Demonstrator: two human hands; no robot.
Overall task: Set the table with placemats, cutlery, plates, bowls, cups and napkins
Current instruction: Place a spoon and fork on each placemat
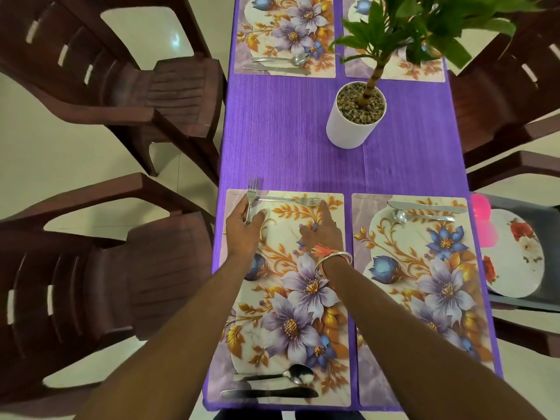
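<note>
My left hand (246,228) grips a bundle of forks (251,195), tines pointing away, over the far left corner of the near-left floral placemat (272,298). One fork (291,201) lies flat along that mat's far edge. My right hand (322,228) rests on the mat with straight fingers, its fingertips touching the lying fork near its tines. A spoon (291,374) and knife (269,393) lie at the mat's near edge. The near-right placemat (424,298) carries a knife (427,206) and spoon (421,216) at its far edge.
A white potted plant (354,116) stands mid-table on the purple cloth (288,131). Two more placemats lie at the far end, the far-left placemat (285,34) with spoon and knife. Brown chairs (151,95) flank both sides. At right, a floral plate (515,253) and pink cup (483,219) sit on a dark tray.
</note>
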